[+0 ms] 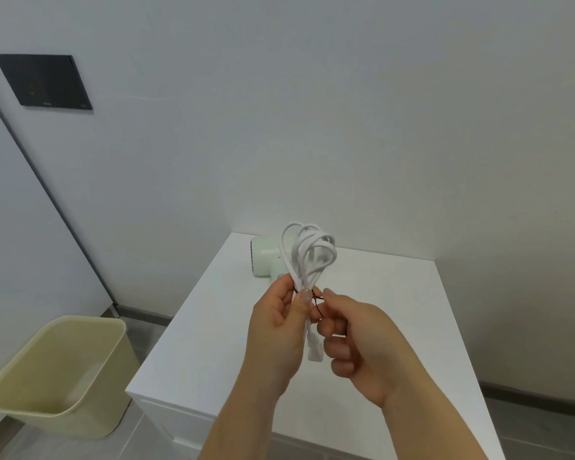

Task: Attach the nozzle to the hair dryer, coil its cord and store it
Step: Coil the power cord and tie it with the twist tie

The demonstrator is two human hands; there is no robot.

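Both forearms enter from the 6 o'clock edge and converge above the white surface [395, 293]. The left hand [279, 323] is raised with its palm turned toward the right, fingers curled and thumb pressed forward, closed around the bundled white cord [307, 257] at the bundle's waist. The cord loops stand upright above this grip, pointing to 12 o'clock. The white plug [313, 350] hangs below the grip, between the two hands.

The right hand [356, 340] sits just beside the left, at its 3 o'clock. Its lower fingers are curled inward, and its thumb and forefinger pinch a thin dark tie [317, 305] that runs around the cord bundle at the grip point.

The hair dryer [268, 257], pale green-white, lies on the surface behind the cord loops, at 11 o'clock from the hands and near the far left corner. Small print on its handle is too blurred to read.

A beige bin [57, 373] stands on the floor at 9 o'clock from the surface. A dark wall panel [44, 81] is mounted at 10 o'clock; its markings are illegible.
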